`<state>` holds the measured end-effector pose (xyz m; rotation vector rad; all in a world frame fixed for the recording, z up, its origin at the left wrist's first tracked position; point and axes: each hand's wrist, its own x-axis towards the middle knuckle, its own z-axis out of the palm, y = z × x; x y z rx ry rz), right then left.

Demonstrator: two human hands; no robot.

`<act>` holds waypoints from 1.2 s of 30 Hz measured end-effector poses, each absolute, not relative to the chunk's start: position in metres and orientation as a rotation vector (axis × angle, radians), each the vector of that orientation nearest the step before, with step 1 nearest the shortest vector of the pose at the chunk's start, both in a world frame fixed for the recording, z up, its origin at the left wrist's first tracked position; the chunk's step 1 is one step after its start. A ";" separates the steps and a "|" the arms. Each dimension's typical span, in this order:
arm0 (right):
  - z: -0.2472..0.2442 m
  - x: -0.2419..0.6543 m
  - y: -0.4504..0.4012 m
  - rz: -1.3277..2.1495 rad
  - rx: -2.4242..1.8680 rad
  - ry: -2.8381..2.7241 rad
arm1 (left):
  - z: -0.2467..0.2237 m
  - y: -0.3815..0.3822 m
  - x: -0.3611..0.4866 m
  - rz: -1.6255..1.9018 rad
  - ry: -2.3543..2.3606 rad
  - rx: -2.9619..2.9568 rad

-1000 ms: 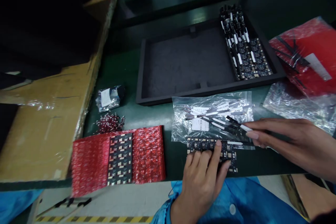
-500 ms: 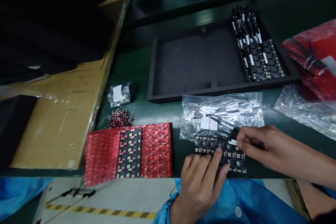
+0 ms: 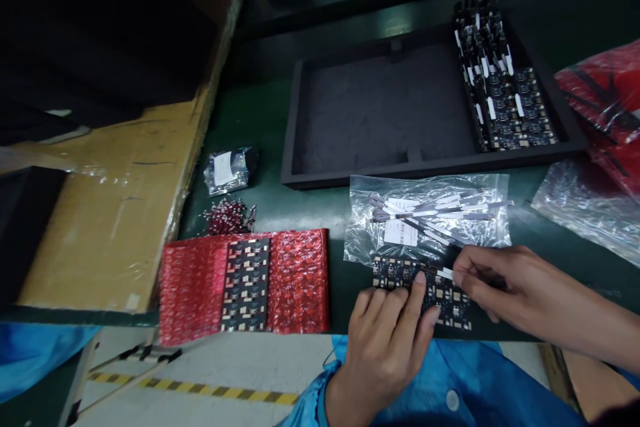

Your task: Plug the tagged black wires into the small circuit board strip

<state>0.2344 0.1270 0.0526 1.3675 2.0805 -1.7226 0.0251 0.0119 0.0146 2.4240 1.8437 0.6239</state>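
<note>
A black circuit board panel [image 3: 453,300] with rows of small gold pads lies near the table's front edge. My left hand [image 3: 387,340] presses it down, index fingertip on its surface and the other fingers curled over the near edge. My right hand [image 3: 493,277] pinches a thin dark flat cable with a white strip [image 3: 445,273] at the board's upper right. The cable's far end is hidden by the fingers. Just behind the board, more dark and white flat cables [image 3: 430,213] lie on a clear plastic bag [image 3: 360,230].
Behind the bag, a black foam tray [image 3: 315,177] holds cabled boards [image 3: 520,110] at its right. To the left, another board [image 3: 246,287] rests on red bubble wrap [image 3: 300,280], near red-and-white small parts [image 3: 227,215] and a silvery bag [image 3: 229,170]. Red plastic bags [image 3: 610,100] lie right.
The view has shifted slightly. My left hand stays on the board; my right hand still pinches the cable at nearly the same spot, its fingers slightly more curled.
</note>
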 end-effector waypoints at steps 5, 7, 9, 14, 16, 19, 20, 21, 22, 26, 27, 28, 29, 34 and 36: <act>0.053 0.232 0.128 -1.685 1.362 2.123 | 0.014 0.013 0.027 0.600 1.858 2.436; 0.051 0.234 0.127 -1.680 1.363 2.161 | 0.014 0.014 0.027 0.589 1.862 2.434; 0.048 0.235 0.126 -1.678 1.360 2.193 | 0.013 0.015 0.028 0.575 1.871 2.424; 0.048 0.235 0.126 -1.670 1.345 2.214 | 0.012 0.017 0.029 0.548 1.880 2.435; 0.050 0.235 0.127 -1.668 1.336 2.192 | 0.012 0.018 0.030 0.544 1.878 2.451; 0.050 0.236 0.127 -1.675 1.335 2.190 | 0.014 0.020 0.030 0.528 1.882 2.469; 0.049 0.237 0.127 -1.675 1.339 2.198 | 0.014 0.020 0.031 0.525 1.882 2.476; 0.049 0.238 0.126 -1.673 1.339 2.207 | 0.014 0.020 0.031 0.521 1.882 2.482; 0.048 0.238 0.126 -1.664 1.340 2.225 | 0.015 0.021 0.031 0.518 1.882 2.491; 0.049 0.237 0.127 -1.620 1.335 2.259 | 0.015 0.021 0.031 0.490 1.900 2.485; 0.051 0.237 0.128 -1.618 1.334 2.257 | 0.015 0.022 0.031 0.485 1.899 2.473; 0.054 0.236 0.129 -1.616 1.330 2.254 | 0.015 0.022 0.031 0.484 1.899 2.460; 0.056 0.235 0.130 -1.614 1.327 2.257 | 0.015 0.022 0.031 0.485 1.900 2.446; 0.062 0.243 0.131 -1.535 1.370 2.354 | 0.013 0.021 0.031 0.517 1.927 2.431; 0.063 0.252 0.131 -1.432 1.453 2.472 | 0.012 0.019 0.031 0.529 1.929 2.422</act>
